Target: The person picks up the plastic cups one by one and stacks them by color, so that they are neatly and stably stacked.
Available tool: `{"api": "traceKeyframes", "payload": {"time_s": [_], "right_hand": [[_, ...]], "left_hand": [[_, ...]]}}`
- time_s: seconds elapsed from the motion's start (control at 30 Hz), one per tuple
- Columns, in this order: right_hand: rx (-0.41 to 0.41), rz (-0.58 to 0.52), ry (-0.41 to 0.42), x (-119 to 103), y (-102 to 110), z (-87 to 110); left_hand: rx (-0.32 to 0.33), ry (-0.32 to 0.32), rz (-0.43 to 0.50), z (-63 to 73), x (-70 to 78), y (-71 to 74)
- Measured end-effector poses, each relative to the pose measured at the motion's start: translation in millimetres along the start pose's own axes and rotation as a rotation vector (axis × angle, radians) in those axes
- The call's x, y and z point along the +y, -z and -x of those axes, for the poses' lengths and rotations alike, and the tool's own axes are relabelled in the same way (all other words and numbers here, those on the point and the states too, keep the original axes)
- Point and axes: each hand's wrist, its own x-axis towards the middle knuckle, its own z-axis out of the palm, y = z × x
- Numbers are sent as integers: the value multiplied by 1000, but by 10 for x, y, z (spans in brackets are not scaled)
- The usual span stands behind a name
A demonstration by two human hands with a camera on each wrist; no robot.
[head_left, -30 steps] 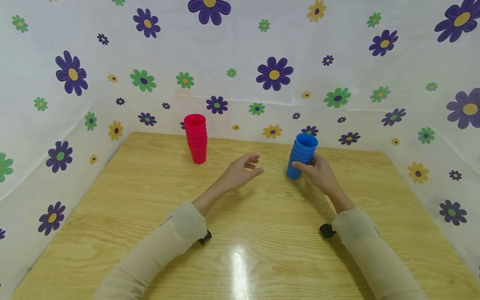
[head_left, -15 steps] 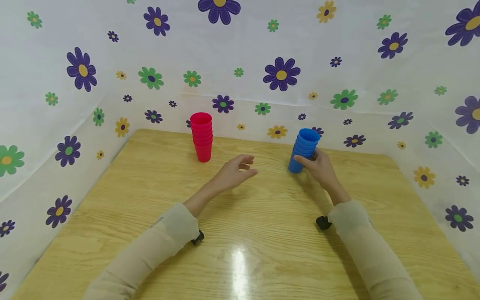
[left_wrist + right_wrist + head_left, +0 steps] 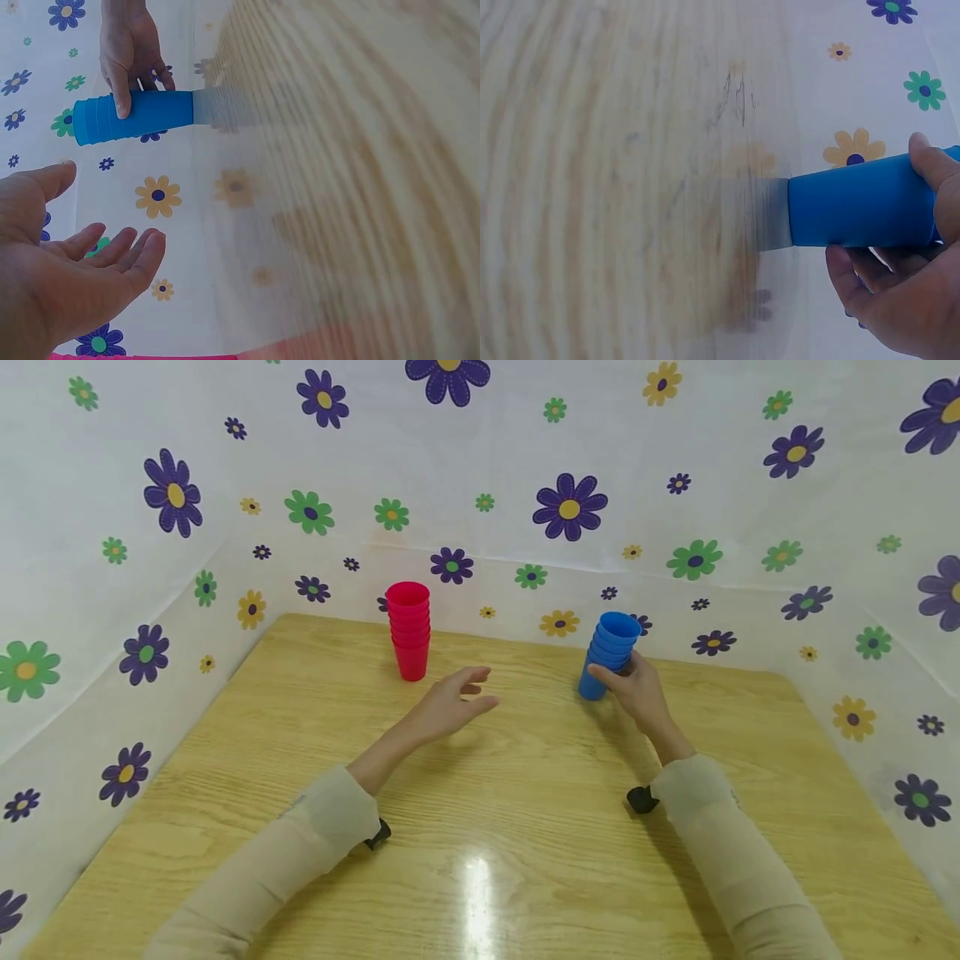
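A stack of nested blue cups (image 3: 611,653) stands upright with a slight lean at the back right of the table. My right hand (image 3: 640,693) grips it from the right, thumb on the near side and fingers behind. In the right wrist view the base of the blue cups (image 3: 862,201) meets the tabletop at its reflection. My left hand (image 3: 448,703) hovers over the middle of the table, holding nothing, its fingers (image 3: 142,259) loosely bent and apart from the thumb. Beyond it to the left stands a stack of nested red cups (image 3: 410,631), untouched.
The wooden table (image 3: 480,793) is glossy, with a bright light reflection near the front. White sheets with printed flowers (image 3: 570,508) wall it in at the back and both sides. A black wrist camera (image 3: 642,799) sits under the right sleeve cuff.
My left hand has drifted left, closer to the red cups. My right hand has shifted the blue cups slightly toward the back wall. The head view has turned a little left.
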Motion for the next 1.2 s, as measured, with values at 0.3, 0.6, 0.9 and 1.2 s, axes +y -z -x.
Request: {"api": "traceKeyframes", "payload": {"time_s": [0.3,0.6,0.9,1.2], "right_hand": [[21,248,72,-43,49,160],[39,675,294,-276,191,451],[-14,958,375,-411,336,601],[-42,1030,356,-329,556,664]], "left_hand": [[39,-39,-190,132,137,63],[149,-180,-532,287,283,211],[217,-201,-774,453,229,622],[260,-128,-897,634,-74,1075]]}}
